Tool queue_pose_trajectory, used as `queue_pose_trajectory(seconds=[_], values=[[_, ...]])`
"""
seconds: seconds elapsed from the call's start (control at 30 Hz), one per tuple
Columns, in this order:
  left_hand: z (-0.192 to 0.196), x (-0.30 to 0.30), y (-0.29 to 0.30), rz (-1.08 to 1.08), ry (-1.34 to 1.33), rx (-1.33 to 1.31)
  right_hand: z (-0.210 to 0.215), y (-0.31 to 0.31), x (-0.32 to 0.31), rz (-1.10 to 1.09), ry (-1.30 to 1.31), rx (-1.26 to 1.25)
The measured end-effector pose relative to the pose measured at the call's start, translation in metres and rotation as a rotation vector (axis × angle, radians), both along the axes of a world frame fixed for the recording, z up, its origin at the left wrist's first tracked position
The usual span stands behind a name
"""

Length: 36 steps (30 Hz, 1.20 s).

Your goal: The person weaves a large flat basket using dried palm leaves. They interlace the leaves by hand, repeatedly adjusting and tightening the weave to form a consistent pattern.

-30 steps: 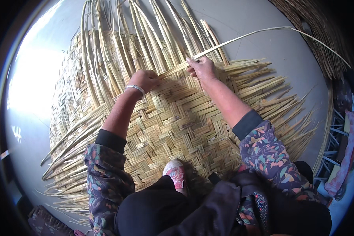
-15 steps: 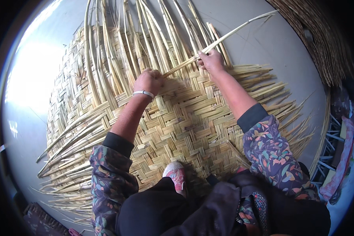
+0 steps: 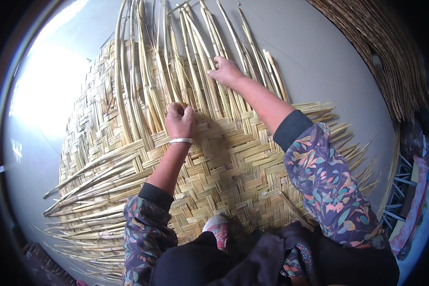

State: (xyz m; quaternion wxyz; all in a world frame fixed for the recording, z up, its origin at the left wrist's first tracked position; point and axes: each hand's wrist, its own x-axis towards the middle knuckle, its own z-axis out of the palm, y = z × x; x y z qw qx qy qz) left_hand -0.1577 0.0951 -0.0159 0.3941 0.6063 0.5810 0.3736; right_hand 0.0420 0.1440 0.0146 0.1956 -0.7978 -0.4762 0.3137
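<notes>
Seeing no packages, labels, signs or screens anywhere here, not on the ground, not at the edges.

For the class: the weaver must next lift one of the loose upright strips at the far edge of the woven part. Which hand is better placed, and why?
Probably the right hand: it lies open, farther out on the loose strips. The left hand is fisted at the edge of the woven mat, apparently gripping strips there.
</notes>
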Motion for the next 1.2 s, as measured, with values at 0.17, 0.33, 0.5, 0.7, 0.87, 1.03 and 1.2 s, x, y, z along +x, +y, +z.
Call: queue_pose_trajectory(seconds=[0.17,0.33,0.5,0.7,0.87,1.03,1.2], values=[[-0.017,-0.004,0.002,0.017,-0.085,-0.022,-0.017,0.024,-0.001,-0.114,0.196,0.056],[-0.025,-0.01,0.002,-0.036,-0.159,-0.053,-0.018,0.023,0.008,-0.245,0.681,0.039],[-0.025,-0.013,0.002,-0.031,-0.168,-0.02,0.008,0.009,0.005,-0.153,0.721,0.2],[-0.017,-0.008,0.0,-0.074,-0.158,-0.039,-0.005,0.015,0.007,-0.202,0.515,0.125],[-0.028,-0.012,0.003,-0.036,-0.138,-0.037,0.004,0.013,-0.001,-0.187,0.591,0.135],[-0.014,-0.008,0.0,-0.037,-0.164,-0.086,0.012,0.013,-0.002,-0.239,0.422,0.045],[-0.033,-0.008,0.001,-0.103,-0.111,0.054,0.014,0.004,-0.004,-0.21,0.852,0.119]])
